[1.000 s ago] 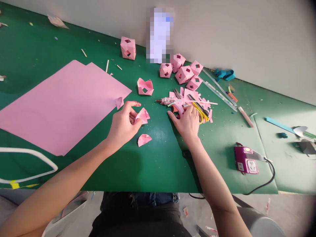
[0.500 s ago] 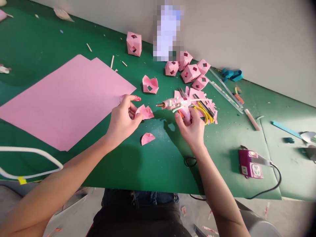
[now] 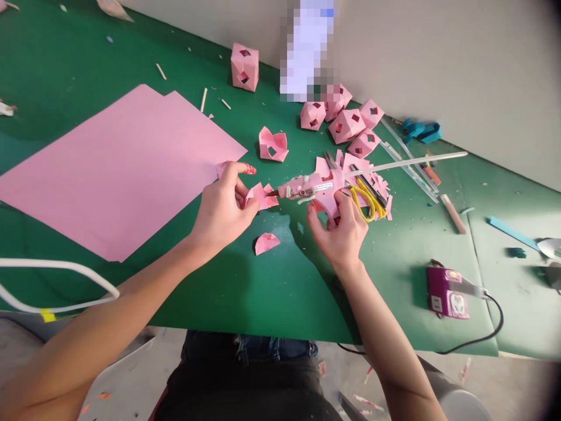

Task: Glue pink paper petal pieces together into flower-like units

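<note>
My left hand (image 3: 221,204): pinched nearly closed on folded pink piece (image 3: 262,196), over counter (image 3: 210,298) | my right hand (image 3: 342,231): curled round glue gun (image 3: 302,187) | gun's long axis crosswise, nozzle (image 3: 274,193) pointing left at piece's right edge; can't tell if touching

The pinched piece (image 3: 262,197) is matt paper, the glue gun (image 3: 309,183) plastic, the tabletop (image 3: 210,298) smooth and faintly glossy.

Green covers the table (image 3: 210,298). The paper sheets (image 3: 127,175) at left are plain pink, as are the folded piece (image 3: 260,196) by the glue gun (image 3: 295,187) and the far boxes (image 3: 346,126). The gun is pink, dotted pale green, with a white label. Scissors (image 3: 370,204): yellow handles. Power socket (image 3: 438,286), near right: purple and white.
</note>
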The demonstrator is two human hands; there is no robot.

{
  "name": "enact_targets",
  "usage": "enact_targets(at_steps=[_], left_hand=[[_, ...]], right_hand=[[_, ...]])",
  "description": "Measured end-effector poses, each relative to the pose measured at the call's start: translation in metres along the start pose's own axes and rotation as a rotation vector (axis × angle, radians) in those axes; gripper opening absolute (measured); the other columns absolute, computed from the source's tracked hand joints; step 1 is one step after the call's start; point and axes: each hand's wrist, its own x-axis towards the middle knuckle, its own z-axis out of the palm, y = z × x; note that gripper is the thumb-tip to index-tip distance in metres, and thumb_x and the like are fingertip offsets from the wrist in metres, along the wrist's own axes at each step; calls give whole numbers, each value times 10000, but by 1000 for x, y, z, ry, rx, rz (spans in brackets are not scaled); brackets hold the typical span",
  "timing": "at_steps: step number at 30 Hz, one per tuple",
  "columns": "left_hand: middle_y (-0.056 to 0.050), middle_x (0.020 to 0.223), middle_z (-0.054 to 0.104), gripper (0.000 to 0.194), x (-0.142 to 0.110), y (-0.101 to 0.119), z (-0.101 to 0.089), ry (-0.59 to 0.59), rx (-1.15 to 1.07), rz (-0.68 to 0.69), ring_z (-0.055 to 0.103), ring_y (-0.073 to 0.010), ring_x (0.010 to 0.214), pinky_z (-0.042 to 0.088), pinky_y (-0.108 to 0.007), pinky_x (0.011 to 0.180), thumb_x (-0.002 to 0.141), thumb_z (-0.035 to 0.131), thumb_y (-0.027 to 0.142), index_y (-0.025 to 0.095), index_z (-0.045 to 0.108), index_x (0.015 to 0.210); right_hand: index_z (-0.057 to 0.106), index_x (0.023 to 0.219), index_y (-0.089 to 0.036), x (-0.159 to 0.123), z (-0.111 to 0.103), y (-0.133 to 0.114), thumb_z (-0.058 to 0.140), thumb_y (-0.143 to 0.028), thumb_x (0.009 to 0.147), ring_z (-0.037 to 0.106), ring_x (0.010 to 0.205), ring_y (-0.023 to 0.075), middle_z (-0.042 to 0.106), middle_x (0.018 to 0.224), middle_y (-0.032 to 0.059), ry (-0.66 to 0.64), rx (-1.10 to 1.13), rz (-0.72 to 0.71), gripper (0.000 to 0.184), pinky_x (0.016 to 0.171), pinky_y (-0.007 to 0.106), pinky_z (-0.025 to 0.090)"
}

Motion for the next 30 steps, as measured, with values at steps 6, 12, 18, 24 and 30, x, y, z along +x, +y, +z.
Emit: enact_targets(at_steps=[6,12,18,24,30], left_hand=[[52,712,642,397,0,-1,0,-14,15,8,649,-159,641,550,-307,682,806,614,156,225,584,1195],[56,705,639,389,0,-1,0,-17,14,10,640,-157,622,540,-304,671,798,606,153,235,585,1178],[53,705,644,379,0,-1,0,-13,14,9,641,-160,631,535,-303,669,795,610,158,238,590,1165],[49,719,645,391,0,-1,1,-16,13,3,639,-159,637,538,-308,678,795,624,140,228,593,1175],[52,721,644,400,0,-1,0,-14,10,-5,644,-158,639,545,-305,673,792,629,139,234,592,1179]], right_hand=[[631,1042,-218,1,0,0,647,-481,941,516,547,152,572,684,-18,10,9,-13,282,547,293,479],[625,1060,-227,0,-1,-1,630,-491,948,519,554,157,553,688,-19,-15,33,1,287,529,293,466],[626,1076,-227,-1,-1,0,617,-491,965,528,553,157,570,688,-15,-4,2,-23,287,513,291,463],[618,1069,-226,-1,-1,0,628,-477,950,531,553,158,570,684,-18,5,20,-21,278,515,292,458],[607,1047,-231,4,-3,6,641,-496,904,530,574,175,571,695,-12,40,-11,63,303,549,311,462]])
